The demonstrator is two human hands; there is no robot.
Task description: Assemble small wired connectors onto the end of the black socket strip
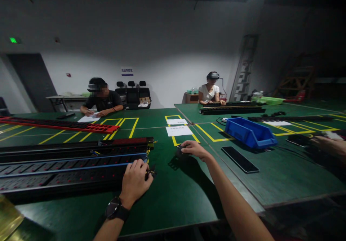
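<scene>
My left hand (136, 179), with a dark watch on its wrist, is closed at the right end of a long black slotted assembly (81, 174) with blue edge strips. Its fingers curl around a small black end piece (151, 172), whose exact shape is mostly hidden. To the right, over the green table, my right hand (193, 149) pinches a small black bracket-like part (179, 152). That part's shadow falls on the tabletop just below it.
A blue bin (248, 132) and a dark phone-like slab (240, 159) lie to the right. White papers (178, 131) sit ahead, a red frame (105, 128) left. Two people (104, 100) work across the table; another person's hand (331, 145) is at the far right.
</scene>
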